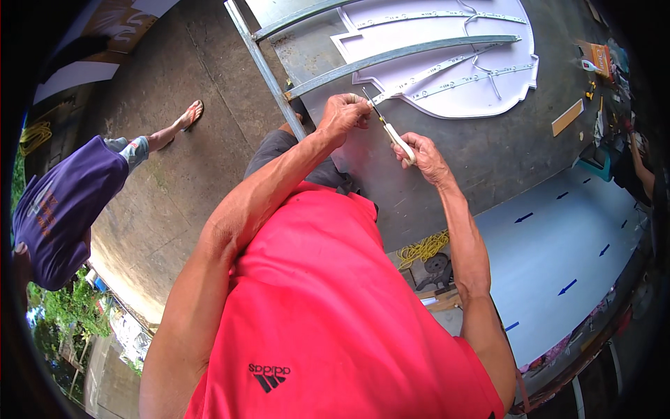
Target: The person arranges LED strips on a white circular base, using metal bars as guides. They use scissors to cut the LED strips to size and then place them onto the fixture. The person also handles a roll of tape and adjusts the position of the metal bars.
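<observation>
My right hand [422, 155] is closed round the white handles of a pair of scissors [392, 133]. The scissors' blades point up and left, beside the fingertips of my left hand [345, 115]. Those fingers are pinched on the near end of a white LED strip [426, 75]; the exact grip is too small to make out. From there the strip runs up and right over a white, curved-edged sign panel [453, 101]. More LED strips and thin wires lie on the panel.
A metal frame [269, 77] with curved bars reaches over the panel on the grey table [377, 202]. A wooden piece [567, 117] lies at right. Yellow rope [423, 250] sits below the table edge, near a light-blue sheet with arrows [551, 244]. Another person [77, 202] stands at left.
</observation>
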`<state>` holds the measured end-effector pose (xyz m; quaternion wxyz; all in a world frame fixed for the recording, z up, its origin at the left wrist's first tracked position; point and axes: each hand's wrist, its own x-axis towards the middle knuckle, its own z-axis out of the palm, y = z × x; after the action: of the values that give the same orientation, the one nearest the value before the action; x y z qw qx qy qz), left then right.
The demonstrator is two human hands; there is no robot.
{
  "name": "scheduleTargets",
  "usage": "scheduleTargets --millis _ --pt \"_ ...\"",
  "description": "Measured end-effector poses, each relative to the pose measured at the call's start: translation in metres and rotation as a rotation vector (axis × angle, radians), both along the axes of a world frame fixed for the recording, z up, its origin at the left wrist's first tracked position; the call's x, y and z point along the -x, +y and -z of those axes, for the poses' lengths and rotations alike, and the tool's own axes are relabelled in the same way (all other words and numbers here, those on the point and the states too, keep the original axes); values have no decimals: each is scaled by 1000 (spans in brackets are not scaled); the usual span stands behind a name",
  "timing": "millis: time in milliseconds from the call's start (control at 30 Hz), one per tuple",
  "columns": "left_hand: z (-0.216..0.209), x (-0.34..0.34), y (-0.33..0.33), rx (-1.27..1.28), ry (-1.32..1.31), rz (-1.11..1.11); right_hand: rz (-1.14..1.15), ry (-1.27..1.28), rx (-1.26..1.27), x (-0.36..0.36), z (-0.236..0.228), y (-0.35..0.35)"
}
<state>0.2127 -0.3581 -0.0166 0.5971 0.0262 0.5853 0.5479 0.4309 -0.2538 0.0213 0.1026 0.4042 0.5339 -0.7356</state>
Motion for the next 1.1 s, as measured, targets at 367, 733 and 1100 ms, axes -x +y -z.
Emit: scheduleTargets --millis 367,733,1100 --pt "-18 15 -17 -35 30 250 -20 -13 84 -28 -8 1" --pt "-23 15 0 41 170 178 -225 -192 -1097 -50 -27 -46" --pt "-29 15 8 8 103 298 -59 -275 -1273 -61 -15 -74"
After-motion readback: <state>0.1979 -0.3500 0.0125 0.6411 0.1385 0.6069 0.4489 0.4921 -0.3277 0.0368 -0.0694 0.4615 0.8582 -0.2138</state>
